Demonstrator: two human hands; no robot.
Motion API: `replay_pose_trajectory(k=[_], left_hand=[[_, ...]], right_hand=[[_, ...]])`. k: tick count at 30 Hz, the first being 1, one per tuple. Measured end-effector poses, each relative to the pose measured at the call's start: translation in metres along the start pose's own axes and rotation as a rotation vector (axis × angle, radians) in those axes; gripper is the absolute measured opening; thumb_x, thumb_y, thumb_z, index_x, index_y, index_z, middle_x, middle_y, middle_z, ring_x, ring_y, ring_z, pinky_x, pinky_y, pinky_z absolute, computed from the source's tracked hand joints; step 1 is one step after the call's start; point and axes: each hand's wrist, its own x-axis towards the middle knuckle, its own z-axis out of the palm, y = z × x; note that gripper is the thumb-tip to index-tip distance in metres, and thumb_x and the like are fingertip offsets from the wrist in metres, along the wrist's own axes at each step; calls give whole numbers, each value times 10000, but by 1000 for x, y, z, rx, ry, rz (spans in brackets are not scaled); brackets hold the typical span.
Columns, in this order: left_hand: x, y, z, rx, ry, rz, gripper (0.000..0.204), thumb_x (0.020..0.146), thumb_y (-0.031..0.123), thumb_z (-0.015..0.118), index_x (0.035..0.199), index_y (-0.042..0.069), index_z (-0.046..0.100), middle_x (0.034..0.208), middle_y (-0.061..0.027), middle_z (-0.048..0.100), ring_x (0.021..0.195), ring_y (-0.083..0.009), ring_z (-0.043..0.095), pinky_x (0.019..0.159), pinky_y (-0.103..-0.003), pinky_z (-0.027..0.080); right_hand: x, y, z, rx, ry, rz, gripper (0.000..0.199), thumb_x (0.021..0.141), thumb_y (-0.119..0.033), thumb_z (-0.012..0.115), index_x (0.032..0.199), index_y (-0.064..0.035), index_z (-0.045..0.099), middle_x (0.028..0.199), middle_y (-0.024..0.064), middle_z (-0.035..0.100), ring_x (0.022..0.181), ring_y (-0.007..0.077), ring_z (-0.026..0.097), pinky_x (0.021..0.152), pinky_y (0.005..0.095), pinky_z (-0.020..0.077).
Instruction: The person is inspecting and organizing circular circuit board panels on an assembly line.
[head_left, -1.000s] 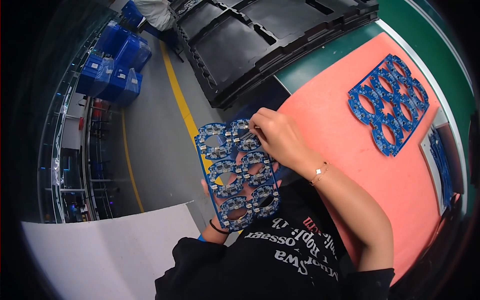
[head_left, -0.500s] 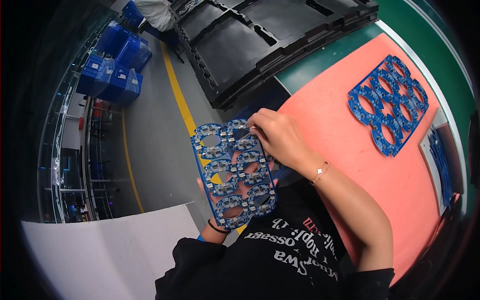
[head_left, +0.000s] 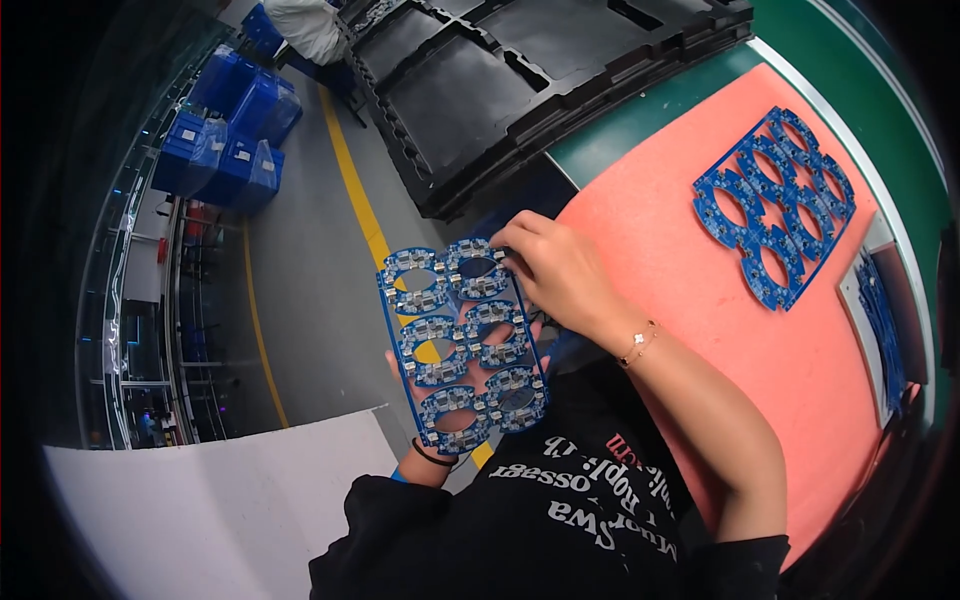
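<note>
A blue circuit board panel, made of several joined ring-shaped boards with silver components, is held tilted in front of my body. My left hand supports it from beneath, fingers curled at its left edge and thumb at its right edge; the palm shows through the openings. My right hand is closed at the panel's upper right corner, its fingertips pinching the edge there. Whether those fingertips also hold a small thing is hidden. A similar blue panel lies on the pink mat to the right.
Black molded trays are stacked at the far side. Thin blue strips sit in a holder at the right edge. A white surface is at the lower left. Blue bins stand on the floor beyond, near a person in a light garment.
The held panel has shifted slightly left and its tilt has changed a little. Both hands keep their hold on it. The person in the background has moved slightly.
</note>
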Motion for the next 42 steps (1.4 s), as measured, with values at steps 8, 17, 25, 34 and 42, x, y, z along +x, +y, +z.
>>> replay_pose_trajectory(k=[8,17,25,34,42], left_hand=[[1,1,-1,65,2,-29,1041,642,859,233,1412,169,109,1424,-200,166,1268,-434,242,1002,-580,255],[3,1,-2,3,-32,5,993,673,831,263,1411,184,114,1424,-191,173,1277,-408,244,1024,-569,222],[-5,2,0,33,3,-22,1027,653,825,355,1412,184,94,1425,-207,147,1289,-424,202,1022,-580,213],[-7,-2,-9,-20,34,-9,958,688,792,357,1409,208,120,1417,-214,168,1280,-428,220,1029,-569,210],[-3,-1,2,-126,134,28,1049,662,794,382,1404,106,101,1386,-231,219,1226,-410,308,996,-561,252]], right_hand=[[-2,1,1,-165,-100,-21,79,684,-8,587,713,-26,515,751,86,522,671,296,550,552,376,433],[0,2,0,-22,-62,32,57,705,4,580,747,-15,546,753,114,550,685,312,552,576,382,436],[0,2,1,-31,-68,29,60,727,-30,599,774,-14,566,753,111,559,686,307,562,591,380,450],[0,1,2,-58,-32,-3,47,715,-6,580,754,-13,556,700,117,562,670,303,571,575,372,453],[4,-2,-3,65,36,22,61,719,23,576,755,-19,551,695,114,554,644,295,559,570,362,445]])
